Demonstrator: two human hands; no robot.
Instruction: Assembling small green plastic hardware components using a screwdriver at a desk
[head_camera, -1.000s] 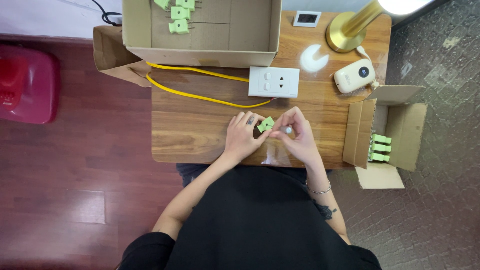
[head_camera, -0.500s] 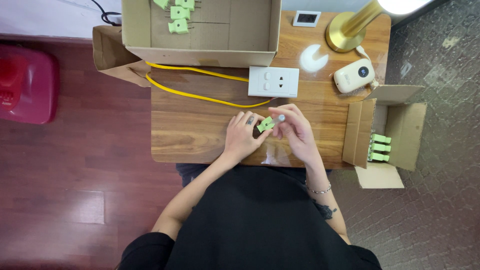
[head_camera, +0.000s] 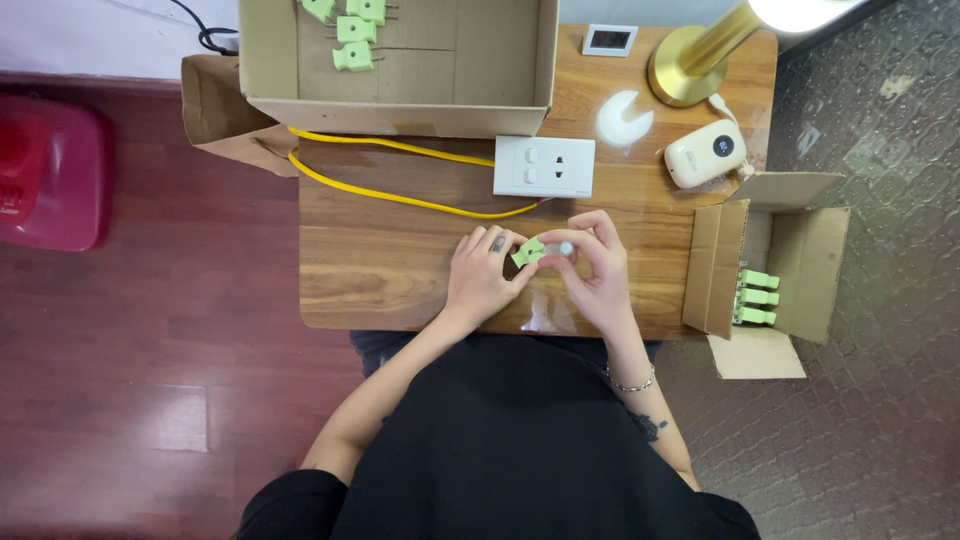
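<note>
Over the near edge of the wooden table (head_camera: 390, 260), my left hand (head_camera: 480, 278) pinches a small light-green plug part (head_camera: 527, 252) between thumb and fingers. My right hand (head_camera: 592, 268) meets it from the right and holds a thin, pale tool (head_camera: 560, 249) against the part. Both hands touch around the part. The fingers hide most of the tool and the part's far side.
A big open cardboard box (head_camera: 400, 95) with green plug parts (head_camera: 351, 40) sits at the back. A yellow cable (head_camera: 400, 195) runs to a white wall socket plate (head_camera: 544, 166). A smaller box (head_camera: 790, 260) with green parts stands right. A brass lamp base (head_camera: 685, 70) and white device (head_camera: 705, 153) stand behind.
My right hand's fingers have shifted slightly around the green part, with the pale tool tip now showing at it. My left hand has stayed in place.
</note>
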